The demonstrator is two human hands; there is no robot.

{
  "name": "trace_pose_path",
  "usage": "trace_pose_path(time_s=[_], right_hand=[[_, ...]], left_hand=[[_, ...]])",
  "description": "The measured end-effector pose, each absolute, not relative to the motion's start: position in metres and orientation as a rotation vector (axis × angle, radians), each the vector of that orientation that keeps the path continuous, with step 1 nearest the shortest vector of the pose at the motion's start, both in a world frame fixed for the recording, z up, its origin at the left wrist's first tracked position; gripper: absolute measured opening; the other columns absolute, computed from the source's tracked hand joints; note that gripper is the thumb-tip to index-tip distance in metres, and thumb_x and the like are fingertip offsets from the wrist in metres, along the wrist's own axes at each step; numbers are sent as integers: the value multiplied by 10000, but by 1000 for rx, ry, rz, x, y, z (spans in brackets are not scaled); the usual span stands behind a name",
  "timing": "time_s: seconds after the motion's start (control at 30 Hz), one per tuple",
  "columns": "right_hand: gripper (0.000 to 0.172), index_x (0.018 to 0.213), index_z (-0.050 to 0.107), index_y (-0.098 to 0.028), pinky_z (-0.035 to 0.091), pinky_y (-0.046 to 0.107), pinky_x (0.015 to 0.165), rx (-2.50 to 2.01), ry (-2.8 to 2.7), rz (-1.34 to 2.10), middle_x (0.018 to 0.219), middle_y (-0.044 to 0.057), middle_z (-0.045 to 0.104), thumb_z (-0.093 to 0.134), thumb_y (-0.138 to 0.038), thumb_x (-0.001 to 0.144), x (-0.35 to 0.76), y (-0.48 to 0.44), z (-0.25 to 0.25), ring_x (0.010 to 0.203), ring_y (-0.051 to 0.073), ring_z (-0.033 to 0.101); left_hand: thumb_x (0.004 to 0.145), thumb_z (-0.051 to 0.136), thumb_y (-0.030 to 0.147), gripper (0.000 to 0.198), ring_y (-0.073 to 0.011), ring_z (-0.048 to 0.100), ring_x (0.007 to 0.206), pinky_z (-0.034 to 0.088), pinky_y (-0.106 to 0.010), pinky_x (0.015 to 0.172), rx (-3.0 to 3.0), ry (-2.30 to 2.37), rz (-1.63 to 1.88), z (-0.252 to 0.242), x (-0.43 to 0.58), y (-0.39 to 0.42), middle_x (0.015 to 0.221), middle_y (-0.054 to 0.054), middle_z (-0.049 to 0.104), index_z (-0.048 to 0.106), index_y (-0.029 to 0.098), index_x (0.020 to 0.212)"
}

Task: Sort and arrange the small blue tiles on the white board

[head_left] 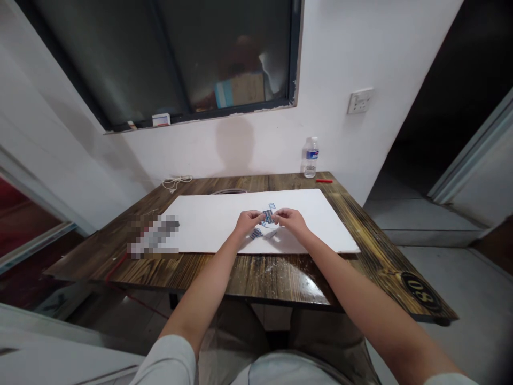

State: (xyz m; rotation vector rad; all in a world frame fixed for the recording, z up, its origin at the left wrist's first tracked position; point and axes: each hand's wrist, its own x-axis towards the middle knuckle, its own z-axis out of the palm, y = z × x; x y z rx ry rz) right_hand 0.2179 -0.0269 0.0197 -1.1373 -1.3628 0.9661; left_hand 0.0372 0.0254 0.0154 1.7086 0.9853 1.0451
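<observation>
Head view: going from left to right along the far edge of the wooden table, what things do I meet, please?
White cable → plastic water bottle → red pen

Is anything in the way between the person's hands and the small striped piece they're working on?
Nothing visible stands in the way: the left hand and the right hand are both on the striped piece from either side, over the white board.
</observation>
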Motion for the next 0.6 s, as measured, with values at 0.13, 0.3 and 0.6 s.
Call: trace_pose_path(time_s=[0.13,0.3,0.6], right_hand=[[343,717,657,-168,424,270,578,-1171,-1354,912,609,29,647,674,-504,650,220,-25,18,580,145,557],[322,676,639,-172,425,269,580,-1189,-1344,911,601,29,649,682,-489,634,220,-24,15,570,143,557],[327,640,629,-176,428,269,581,-1175,-1344,924,597,29,653,702,-493,617,218,-21,12,565,140,556]], left_hand=[[642,731,512,357,-144,550,593,434,-259,611,1728,966,1004,16,39,23,623,-44,649,703,156,646],[653,735,500,351,-145,560,602,438,-257,605,1739,939,996,14,37,25,638,-49,660,710,150,677],[666,738,466,329,-143,572,627,419,-249,611,1778,921,975,11,36,25,664,-45,661,702,142,707]])
